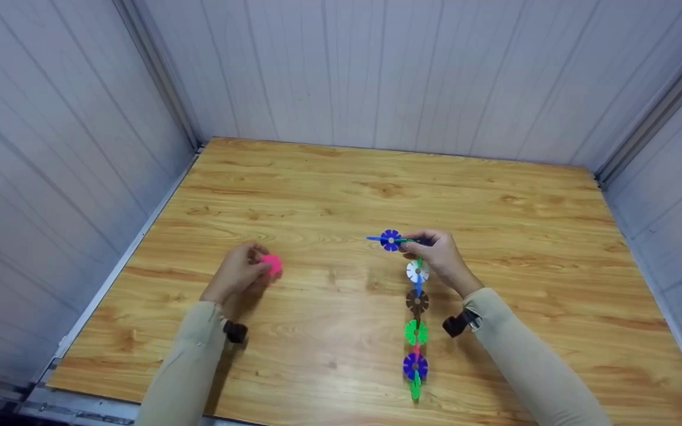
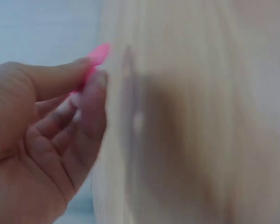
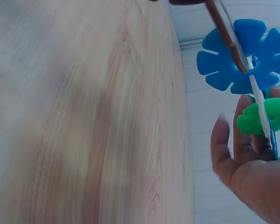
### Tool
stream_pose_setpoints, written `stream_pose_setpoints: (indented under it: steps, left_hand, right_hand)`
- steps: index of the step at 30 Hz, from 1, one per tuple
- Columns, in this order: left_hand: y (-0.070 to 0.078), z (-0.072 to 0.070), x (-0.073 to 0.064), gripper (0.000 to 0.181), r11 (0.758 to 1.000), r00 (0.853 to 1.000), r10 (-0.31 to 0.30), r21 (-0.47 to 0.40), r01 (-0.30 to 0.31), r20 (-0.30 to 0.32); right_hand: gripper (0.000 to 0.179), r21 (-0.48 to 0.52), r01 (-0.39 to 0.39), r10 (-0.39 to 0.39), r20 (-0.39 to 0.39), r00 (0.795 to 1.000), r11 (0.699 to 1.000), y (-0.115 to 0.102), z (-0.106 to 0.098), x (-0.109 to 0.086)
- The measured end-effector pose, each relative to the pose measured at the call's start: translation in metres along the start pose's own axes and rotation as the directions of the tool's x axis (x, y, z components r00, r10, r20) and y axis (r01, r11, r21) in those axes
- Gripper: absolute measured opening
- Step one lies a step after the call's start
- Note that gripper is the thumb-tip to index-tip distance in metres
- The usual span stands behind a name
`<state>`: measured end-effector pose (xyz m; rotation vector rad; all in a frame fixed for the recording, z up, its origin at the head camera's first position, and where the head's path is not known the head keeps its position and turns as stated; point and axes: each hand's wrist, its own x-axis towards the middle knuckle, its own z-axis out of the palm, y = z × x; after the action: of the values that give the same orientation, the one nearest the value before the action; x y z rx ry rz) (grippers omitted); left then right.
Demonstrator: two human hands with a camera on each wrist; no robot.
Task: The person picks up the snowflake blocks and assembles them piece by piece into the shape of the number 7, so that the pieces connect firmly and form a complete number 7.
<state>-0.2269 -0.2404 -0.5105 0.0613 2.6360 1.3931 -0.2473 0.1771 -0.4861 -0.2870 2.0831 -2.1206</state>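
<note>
My left hand (image 1: 235, 273) pinches a pink snowflake disc (image 1: 272, 264) between thumb and fingers, above the left half of the table. The left wrist view shows that disc (image 2: 99, 55) nearly edge-on. On the right, my right hand (image 1: 443, 259) grips a chain of interlocked snowflake discs near its far end. A dark blue disc (image 1: 391, 240) and a blue one stick out leftward from these fingers. Below the hand the chain runs toward me through a white disc (image 1: 425, 271), a brown disc (image 1: 417, 302), a green disc (image 1: 416, 332) and others. Fingers hide the joint held.
The wood-patterned table (image 1: 329, 331) lies under both hands. Pale panel walls (image 1: 353, 71) enclose it at the back and both sides. Each wrist wears a small black camera (image 1: 235, 332) on a strap.
</note>
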Motion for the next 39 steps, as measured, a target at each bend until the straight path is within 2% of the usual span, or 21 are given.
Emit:
stream_pose_setpoints:
  steps: [2,5,10,14,19,24,27,32,36,39]
  left_hand:
    - [0.011,0.01,0.007,0.024,0.994,1.0,0.029,-0.101,-0.028,0.006]
    - [0.025,0.023,0.016,0.023,0.972,0.997,0.074,-0.225,-0.07,0.009]
    - [0.047,0.042,0.027,0.027,0.918,0.987,0.162,-0.366,-0.153,-0.007]
    - [0.062,0.055,0.033,0.03,0.875,0.982,0.188,-0.455,-0.167,0.001]
    - [0.075,0.068,0.037,0.032,0.848,0.976,0.216,-0.497,-0.185,0.004]
    - [0.084,0.081,0.04,0.035,0.813,0.961,0.275,-0.539,-0.219,0.024]
    - [0.088,0.088,0.042,0.033,0.805,0.955,0.296,-0.545,-0.232,0.031]
    - [0.096,0.096,0.044,0.032,0.794,0.953,0.303,-0.56,-0.237,0.025]
    - [0.099,0.102,0.046,0.031,0.791,0.955,0.295,-0.568,-0.227,0.029]
    - [0.1,0.106,0.047,0.027,0.78,0.959,0.283,-0.589,-0.212,0.03]
  right_hand:
    - [0.022,0.024,-0.004,0.004,0.001,1.0,1.0,0.001,0.0,0.0]
    - [0.022,0.042,0.006,-0.006,0.011,1.0,0.999,0.001,0.001,0.001]
    - [0.022,0.061,0.015,-0.015,0.0,1.0,0.998,0.0,0.002,0.003]
    - [0.021,0.061,0.01,-0.009,-0.004,1.0,0.998,-0.001,0.003,0.002]
    - [0.021,0.06,0.011,-0.012,0.016,1.0,0.998,0.0,0.004,0.002]
    - [0.02,0.084,0.031,-0.033,0.021,0.999,0.996,0.003,0.006,0.001]
    - [0.02,0.084,0.03,-0.031,0.015,0.999,0.996,0.004,0.006,0.0]
    - [0.021,0.076,0.029,-0.031,0.021,0.999,0.997,0.003,0.005,0.0]
    - [0.022,0.07,0.038,-0.041,0.033,0.999,0.997,0.003,0.005,0.002]
    - [0.022,0.067,0.032,-0.034,0.031,0.999,0.997,0.003,0.006,0.002]
